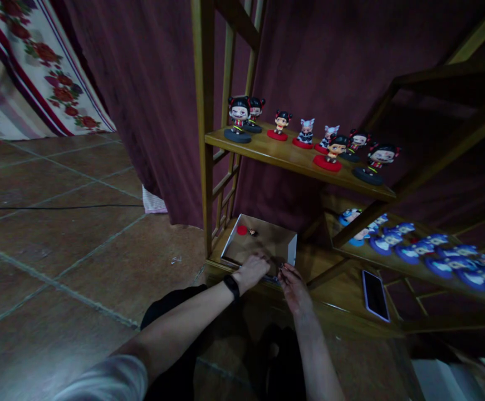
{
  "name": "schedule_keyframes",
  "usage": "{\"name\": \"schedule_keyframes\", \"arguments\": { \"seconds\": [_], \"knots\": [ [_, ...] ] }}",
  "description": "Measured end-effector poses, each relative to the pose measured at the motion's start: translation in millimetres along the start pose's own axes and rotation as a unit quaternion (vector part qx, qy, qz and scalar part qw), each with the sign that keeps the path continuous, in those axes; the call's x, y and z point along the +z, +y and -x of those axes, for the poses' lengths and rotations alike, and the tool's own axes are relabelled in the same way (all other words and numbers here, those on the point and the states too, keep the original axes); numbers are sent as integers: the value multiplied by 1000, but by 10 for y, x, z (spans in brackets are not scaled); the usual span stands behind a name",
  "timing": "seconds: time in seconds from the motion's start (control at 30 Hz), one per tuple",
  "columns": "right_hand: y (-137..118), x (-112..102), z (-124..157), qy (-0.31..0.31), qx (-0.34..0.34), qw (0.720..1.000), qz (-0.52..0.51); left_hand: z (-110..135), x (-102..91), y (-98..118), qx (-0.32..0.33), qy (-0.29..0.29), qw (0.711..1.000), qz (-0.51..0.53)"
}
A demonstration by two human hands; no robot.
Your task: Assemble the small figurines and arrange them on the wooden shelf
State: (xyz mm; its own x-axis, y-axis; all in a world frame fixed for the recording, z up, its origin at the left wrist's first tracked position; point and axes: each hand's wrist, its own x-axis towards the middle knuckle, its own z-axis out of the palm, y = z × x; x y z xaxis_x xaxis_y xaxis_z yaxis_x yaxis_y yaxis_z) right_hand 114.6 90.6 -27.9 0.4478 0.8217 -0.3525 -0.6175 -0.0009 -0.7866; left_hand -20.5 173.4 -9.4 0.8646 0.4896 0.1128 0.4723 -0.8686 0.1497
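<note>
A shallow white-walled box [293,250] sits on the lowest wooden shelf in front of me. Inside it, at the far left, lie a red disc [241,229] and a small dark-haired figurine [252,232] beside it. My left hand [254,271], with a black band on the wrist, reaches over the box's near side. Its fingers are curled downward, and whatever they hold, if anything, is hidden. At the near right corner of the box, my right hand [295,289] is closed in a pinch around a small dark thing too small to name.
On the shelf above [267,149] stand several figurines on red or black round bases. Several blue-based figurines [386,240] fill a shelf at the right. A phone [376,295] lies on the lower shelf. The wooden post [204,167] rises left of the box; a cable [58,208] crosses the tiled floor.
</note>
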Motion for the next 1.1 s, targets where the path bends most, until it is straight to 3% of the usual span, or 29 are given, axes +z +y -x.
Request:
{"name": "schedule_keyframes", "arguments": {
  "seconds": [0.2, 0.5, 0.77, 0.93, 1.03, 1.1],
  "knots": [
    [-20, 74, -91, 15, 2, 1000, 7, -38, -47, -25, 3, 2, 1000, -9],
    [20, 147, -210, -14, -24, 999, 18, -82, 2, -70, -15, 25, 999, -24],
    [-23, 229, -139, 1, -64, 994, 93, -127, -25, -61, -31, 18, 998, 54],
    [-3, 207, -192, 20, -89, 985, 144, -87, 56, -113, -39, 21, 993, 107],
    [10, 188, -231, 35, -104, 981, 161, -140, 98, -184, -147, 43, 957, 244],
    [14, 180, -251, 35, -112, 980, 163, -223, 111, -217, -234, 40, 874, 425]
  ]
}}
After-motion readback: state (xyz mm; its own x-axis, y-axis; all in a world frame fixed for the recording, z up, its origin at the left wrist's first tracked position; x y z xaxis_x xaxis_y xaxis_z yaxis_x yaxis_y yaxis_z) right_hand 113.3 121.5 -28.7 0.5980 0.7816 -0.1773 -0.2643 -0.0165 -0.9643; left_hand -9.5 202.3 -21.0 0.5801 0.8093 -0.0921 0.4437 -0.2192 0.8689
